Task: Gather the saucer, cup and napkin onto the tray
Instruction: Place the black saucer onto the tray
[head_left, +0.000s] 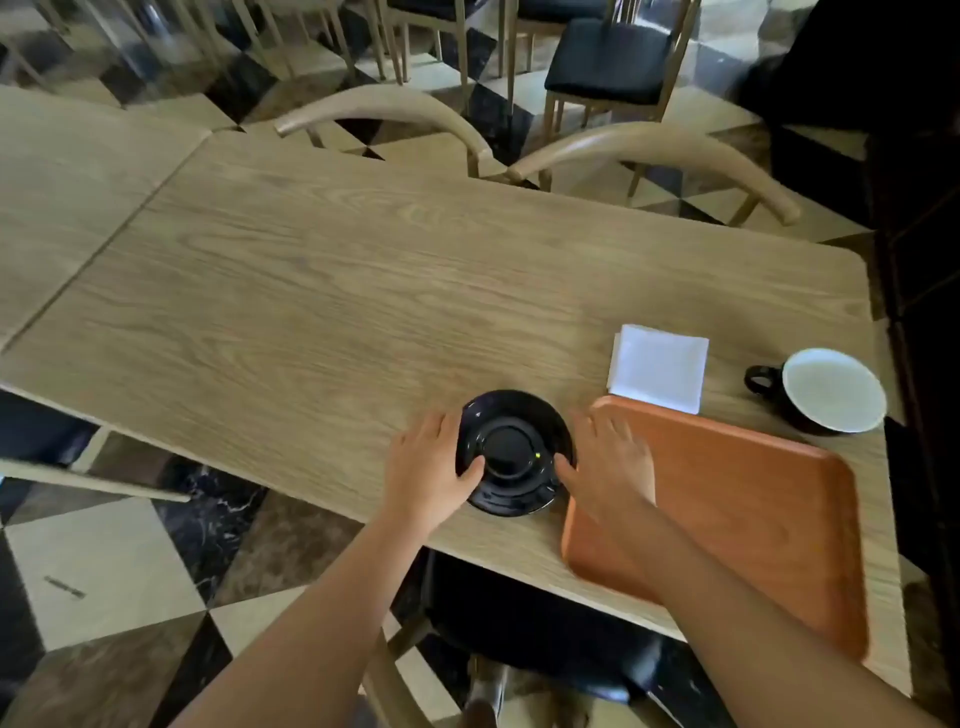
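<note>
Saucer black, on bench near front edge, just left of tray | left grip and right grip spread, cupping its rim | napkin, cup on bench beyond tray

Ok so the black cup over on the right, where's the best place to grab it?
Take the cup by its loop handle, coming in from its left, the napkin side. It stands upright on the table, and the handle sticks out that way with open space around it.
</note>
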